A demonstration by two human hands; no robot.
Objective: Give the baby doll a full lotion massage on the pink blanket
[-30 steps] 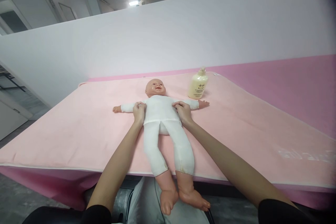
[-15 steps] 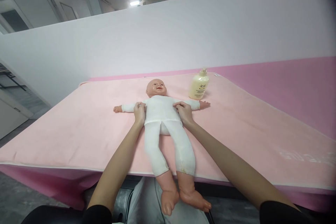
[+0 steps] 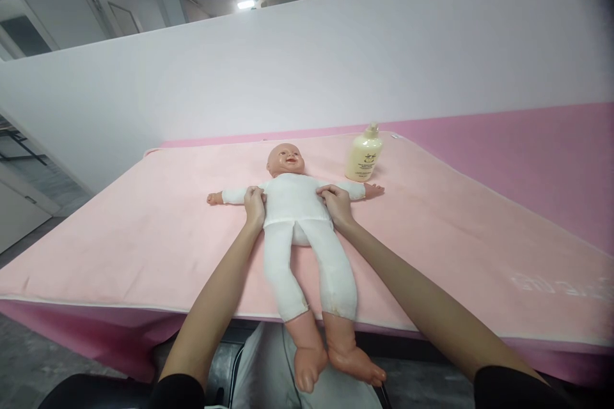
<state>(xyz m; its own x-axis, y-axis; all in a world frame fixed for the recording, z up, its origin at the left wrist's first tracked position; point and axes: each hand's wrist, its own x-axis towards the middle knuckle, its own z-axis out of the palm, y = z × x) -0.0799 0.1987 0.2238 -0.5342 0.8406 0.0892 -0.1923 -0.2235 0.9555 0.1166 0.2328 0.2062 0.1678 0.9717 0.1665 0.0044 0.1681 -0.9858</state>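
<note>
Doll (image 3: 297,201) face-up; left fingers (image 3: 254,192), right fingers (image 3: 330,191) — gripping its sides

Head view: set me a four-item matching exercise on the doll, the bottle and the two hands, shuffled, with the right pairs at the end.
1. Doll
2. Bottle
3. Left hand
4. Right hand

A. Standing upright, pale yellow
B. At the doll's side, nearer the bottle
C. Lying on its back, arms spread
D. At the doll's side, farther from the bottle

Pairs: 1-C, 2-A, 3-D, 4-B

Illegible lettering (image 3: 368,163) on bottle (image 3: 357,165), towel (image 3: 158,223)
</note>
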